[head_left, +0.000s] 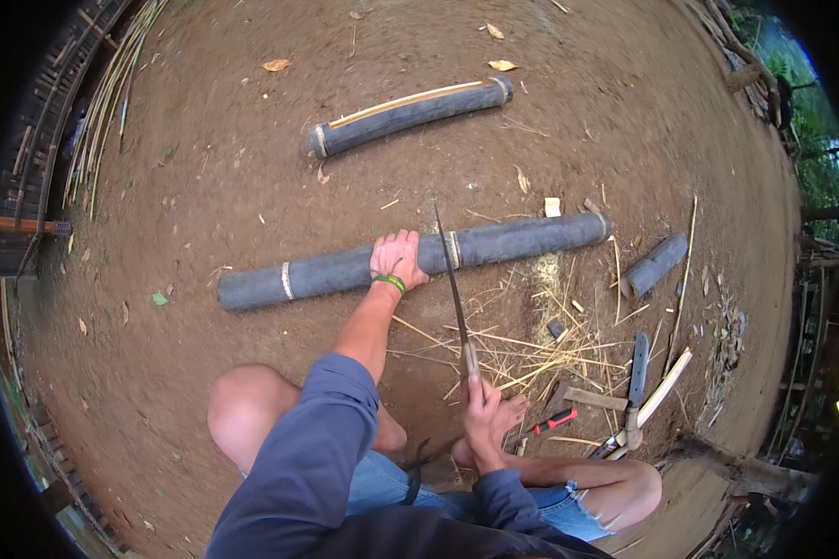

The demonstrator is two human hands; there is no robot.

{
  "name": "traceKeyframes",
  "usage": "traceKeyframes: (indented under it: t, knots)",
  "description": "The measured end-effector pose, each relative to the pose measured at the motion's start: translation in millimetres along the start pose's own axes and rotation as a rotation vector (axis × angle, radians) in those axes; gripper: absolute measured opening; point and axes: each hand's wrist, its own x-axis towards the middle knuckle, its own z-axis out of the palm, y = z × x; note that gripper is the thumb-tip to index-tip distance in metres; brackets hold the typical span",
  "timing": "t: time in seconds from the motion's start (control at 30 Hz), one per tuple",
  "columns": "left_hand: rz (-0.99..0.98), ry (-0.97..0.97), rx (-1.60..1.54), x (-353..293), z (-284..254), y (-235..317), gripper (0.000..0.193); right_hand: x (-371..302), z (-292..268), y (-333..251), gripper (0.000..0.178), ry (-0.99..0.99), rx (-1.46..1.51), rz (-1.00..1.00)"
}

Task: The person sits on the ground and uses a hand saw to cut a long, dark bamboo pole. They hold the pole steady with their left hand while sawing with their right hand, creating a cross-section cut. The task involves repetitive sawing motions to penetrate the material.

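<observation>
Bare brown earth [196, 186] bore a long dark-grey bamboo pole [508, 242] stretching left to right, gripped mid-length by the left hand [398, 257], fingers curled, while the right hand [480, 410], on its near side, clasped a wooden-handled, dark-bladed saw [456, 291] crossing it just rightward.

Remote feed, quick count from me: one long bamboo tube [517, 242], one slotted bamboo tube [414, 115], one short bamboo tube [655, 265], so three. Two hands: left hand [398, 256], right hand [480, 408]. One saw [458, 305]. One red-handled tool [556, 421]. One wooden-handled tool [597, 399]. One green wristband [389, 280]. One green leaf [160, 299]. Dry leaves [502, 65]: several. Pale strips [552, 354]: many, tangled, I can't number them.
</observation>
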Motion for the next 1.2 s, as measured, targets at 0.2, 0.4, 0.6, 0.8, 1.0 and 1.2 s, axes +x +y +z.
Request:
traceKeyframes:
  t: [0.2,0.4,0.6,0.8,1.0,1.2]
  knots:
    - [0.035,-0.029,-0.036,5.1,-2.6,6.8,0.077,91.1,39.6,-17.7,0.044,-0.001,-0.116,-0.095]
    - [0.033,0.008,-0.015,-0.9,-3.2,0.2,0.074,20.3,3.7,-10.3,0.045,-0.02,-0.003,-0.044]
    - [0.045,-0.004,-0.044,-1.5,-0.9,2.0,0.075,91.1,50.5,-41.3,0.048,0.008,-0.158,-0.136]
    - [0.022,-0.013,-0.025,-5.7,-3.3,1.1,0.074,11.7,1.7,-2.3,0.046,-0.009,-0.061,-0.054]
    - [0.035,-0.045,-0.05,6.5,-10.0,0.4,0.073,84.5,46.3,-42.6,0.046,0.023,-0.107,-0.118]
    - [0.03,-0.005,-0.027,-13.7,-0.4,1.3,0.073,18.3,9.8,-9.0,0.044,0.017,-0.059,-0.135]
